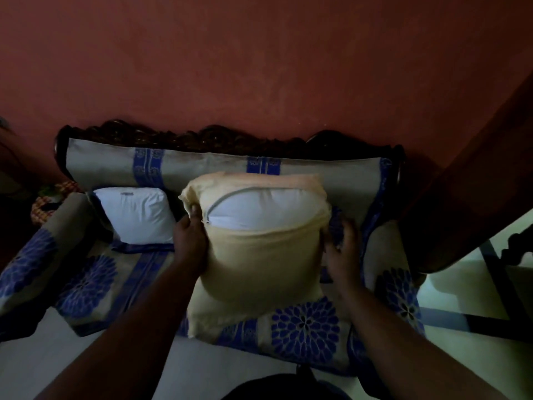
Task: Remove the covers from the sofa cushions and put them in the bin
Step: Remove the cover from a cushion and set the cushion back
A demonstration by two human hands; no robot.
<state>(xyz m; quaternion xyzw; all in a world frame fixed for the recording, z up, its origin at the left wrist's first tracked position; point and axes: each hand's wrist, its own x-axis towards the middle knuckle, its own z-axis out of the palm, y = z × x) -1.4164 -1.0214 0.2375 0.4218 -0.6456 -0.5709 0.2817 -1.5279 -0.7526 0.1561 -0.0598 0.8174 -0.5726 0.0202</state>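
While both hands hold it upright on the sofa seat, the cushion [259, 255] sits mid-frame, slightly right of centre, its beige cover [259, 272] unzipped along the top so the white insert [259, 209] bulges out of the opening. Left hand [191, 241] grips the cover's left edge beside the zipper end, thumb curled onto the fabric. Right hand [341, 249] presses against the cover's right side, fingers spread; whether they pinch fabric, cannot tell.

Surface: sofa [115, 284] draped in grey-beige cloth with blue flower prints and blue bands, seat running left to right, backrest behind the cushion, dark carved wooden frame [202, 137] along the top. Room: dim light, red-brown wall [259, 67] behind the sofa, pale floor at the lower right and along the bottom edge.

Counts: two cushions, one partly covered in the hands, one bare white cushion [135, 215] leaning at the left against the backrest, well apart from the held one. Two padded armrests, left [26, 261] and right [398, 284], both in the same blue-flower cloth. One dark wooden furniture piece [476, 183] at the far right, close to the right armrest, with dark legs [501, 284] on the floor below it.

Edges and room: the cushion's bottom corner reaches the seat's front edge. Open seat lies between the two cushions and in front of the white one. Right side is tight, hand sits between the cushion and the right armrest.
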